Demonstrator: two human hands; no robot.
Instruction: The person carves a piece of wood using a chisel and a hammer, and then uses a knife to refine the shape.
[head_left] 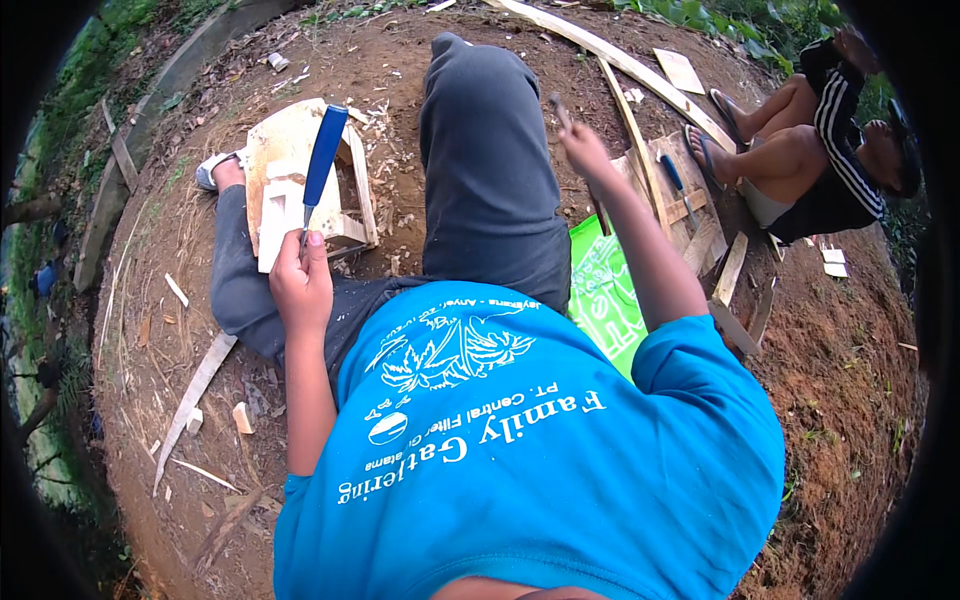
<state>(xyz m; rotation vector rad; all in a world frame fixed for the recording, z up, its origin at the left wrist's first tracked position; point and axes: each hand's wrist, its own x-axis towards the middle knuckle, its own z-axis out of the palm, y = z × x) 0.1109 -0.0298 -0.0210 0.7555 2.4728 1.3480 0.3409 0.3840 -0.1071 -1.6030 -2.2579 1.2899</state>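
Note:
My left hand (303, 285) is closed round the lower end of a chisel (325, 160), whose blue handle points up. The chisel's tip is hidden by my fingers, close to a pale wood block (278, 218) with a squared recess cut into it. That block rests on a low wooden stool (285, 130) beside my bent left leg. Off to the right, above the ground, my right hand (587, 152) grips a hammer (560, 110), its small head raised and well apart from the chisel.
A second blue-handled chisel (671, 172) lies on a board at the right, among wood strips (640, 145). A green bag (605, 290) is by my right hip. Another person (810, 140) sits at the far right. Wood shavings and offcuts (243, 418) litter the soil.

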